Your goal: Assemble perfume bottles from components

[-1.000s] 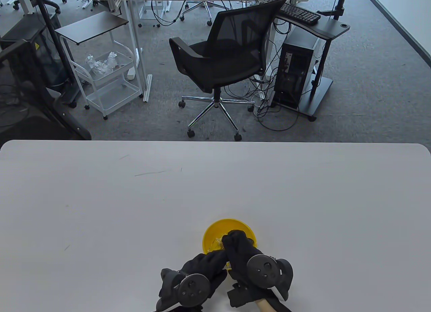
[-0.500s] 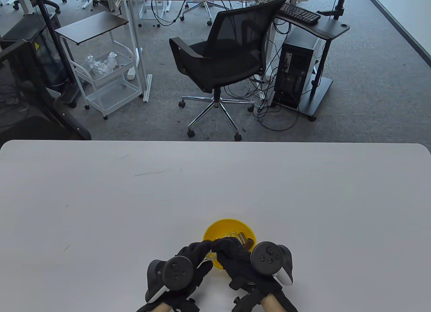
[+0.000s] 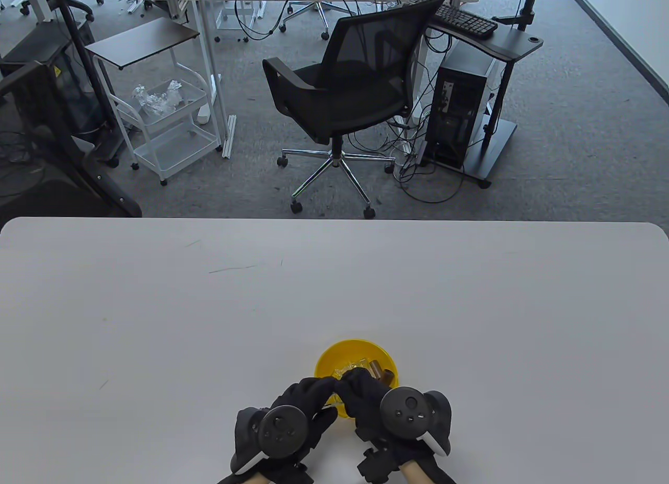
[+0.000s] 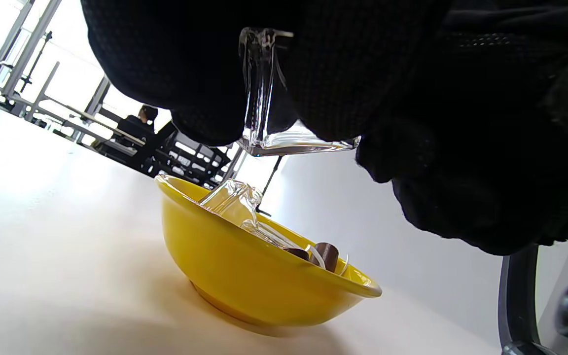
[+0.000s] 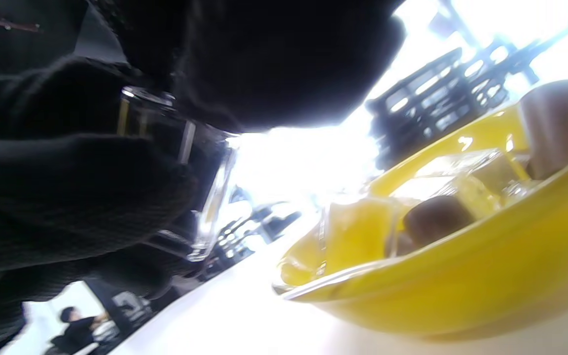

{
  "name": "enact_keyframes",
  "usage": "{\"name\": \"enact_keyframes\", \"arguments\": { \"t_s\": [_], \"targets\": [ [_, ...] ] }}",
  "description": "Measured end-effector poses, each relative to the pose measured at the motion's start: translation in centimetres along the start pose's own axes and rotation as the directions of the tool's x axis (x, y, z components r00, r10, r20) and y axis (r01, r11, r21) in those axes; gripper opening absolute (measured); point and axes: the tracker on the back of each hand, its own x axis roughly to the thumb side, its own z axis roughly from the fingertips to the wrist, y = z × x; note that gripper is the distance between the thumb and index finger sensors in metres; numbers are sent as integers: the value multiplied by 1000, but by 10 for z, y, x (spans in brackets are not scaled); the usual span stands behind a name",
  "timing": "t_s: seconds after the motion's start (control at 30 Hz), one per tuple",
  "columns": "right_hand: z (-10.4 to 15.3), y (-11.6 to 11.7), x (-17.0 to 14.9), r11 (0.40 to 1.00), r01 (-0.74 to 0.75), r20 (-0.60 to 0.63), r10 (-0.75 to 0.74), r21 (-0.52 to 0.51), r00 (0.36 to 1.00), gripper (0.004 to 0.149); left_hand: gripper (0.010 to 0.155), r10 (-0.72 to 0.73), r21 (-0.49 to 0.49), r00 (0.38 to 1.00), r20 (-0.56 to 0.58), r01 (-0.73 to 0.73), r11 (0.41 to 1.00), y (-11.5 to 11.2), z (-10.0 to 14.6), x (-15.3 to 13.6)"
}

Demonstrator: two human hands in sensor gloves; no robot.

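Observation:
A clear glass perfume bottle (image 4: 264, 98) hangs above the table just in front of the yellow bowl (image 3: 334, 356). My left hand (image 3: 325, 389) grips the bottle by its sides. My right hand (image 3: 346, 385) meets it fingertip to fingertip, with its fingers (image 5: 264, 59) bunched over the bottle's top (image 5: 205, 187). What lies under those fingers is hidden. In the bowl (image 4: 244, 276) lie another clear bottle (image 4: 232, 199) and brown caps (image 4: 326, 254), also seen in the right wrist view (image 5: 437, 217).
The white table (image 3: 209, 322) stretches wide to the left, right and far side of the bowl. Beyond its far edge stand a black office chair (image 3: 345, 87) and a computer stand (image 3: 465, 113) on the floor.
My right hand has drawn back out of the bowl and met my left hand at the bowl's near rim. The left hand has shifted slightly and still grips the bottle.

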Motion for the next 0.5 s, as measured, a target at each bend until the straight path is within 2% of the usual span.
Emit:
{"name": "enact_keyframes", "arguments": {
  "t_s": [0.13, 0.23, 0.3, 0.37, 0.43, 0.5],
  "targets": [
    [0, -2, 2, 988, -144, -16, 143, -59, 990, 48, 56, 6, 24, 1000, 8, -6, 1000, 1, 1, 4],
    [1, -3, 3, 988, -131, -25, 129, -87, 991, 45, 56, 18, 27, 1000, 13, -19, 999, 0, 0, 4],
    [1, -2, 5, 989, -118, -27, 116, -93, 993, 48, 56, 21, 29, 1000, 16, -22, 999, 0, 1, 4],
    [-1, -1, 6, 997, -17, -25, 15, -78, 1000, 51, 57, 65, 22, 998, -1, -65, 998, -1, 1, 3],
    [-1, -2, 7, 993, 59, -9, -60, -99, 998, 48, 56, 127, 18, 992, -26, -126, 992, -1, 0, 3],
    [0, -3, 7, 993, 26, 28, -22, -119, 999, 44, 56, 101, 20, 995, -23, -101, 995, -1, 0, 4]
  ]
}}
